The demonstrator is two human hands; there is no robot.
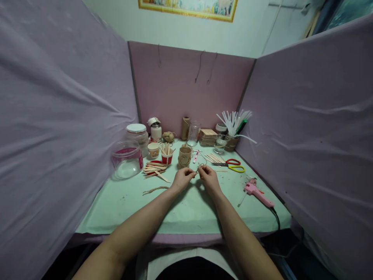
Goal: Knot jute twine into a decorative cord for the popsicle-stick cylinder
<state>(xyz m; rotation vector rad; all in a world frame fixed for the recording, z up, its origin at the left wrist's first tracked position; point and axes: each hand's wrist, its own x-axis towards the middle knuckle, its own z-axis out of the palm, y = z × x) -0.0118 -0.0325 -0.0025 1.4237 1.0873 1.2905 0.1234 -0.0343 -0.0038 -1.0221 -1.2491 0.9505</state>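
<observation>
My left hand (184,177) and my right hand (208,178) meet above the middle of the pale green table (186,214), fingertips pinched close together. Between them runs a thin piece of twine (201,167), looped near the right fingers; both hands grip it. Just behind my left hand stands a small twine-wrapped cup (184,156). A short braided length of cord (155,189) lies on the table left of my left wrist. Scissors (230,165) with red and yellow handles rest to the right of my right hand, beside thin wooden sticks (215,158).
A pink glue gun (259,194) with a cable lies at right. Left are an open clear jar (127,163), flat craft sticks (154,169) and a red cup (167,159) of sticks. Along the back stand a twine ball (168,136), wooden squares (208,137) and white glue sticks (233,122).
</observation>
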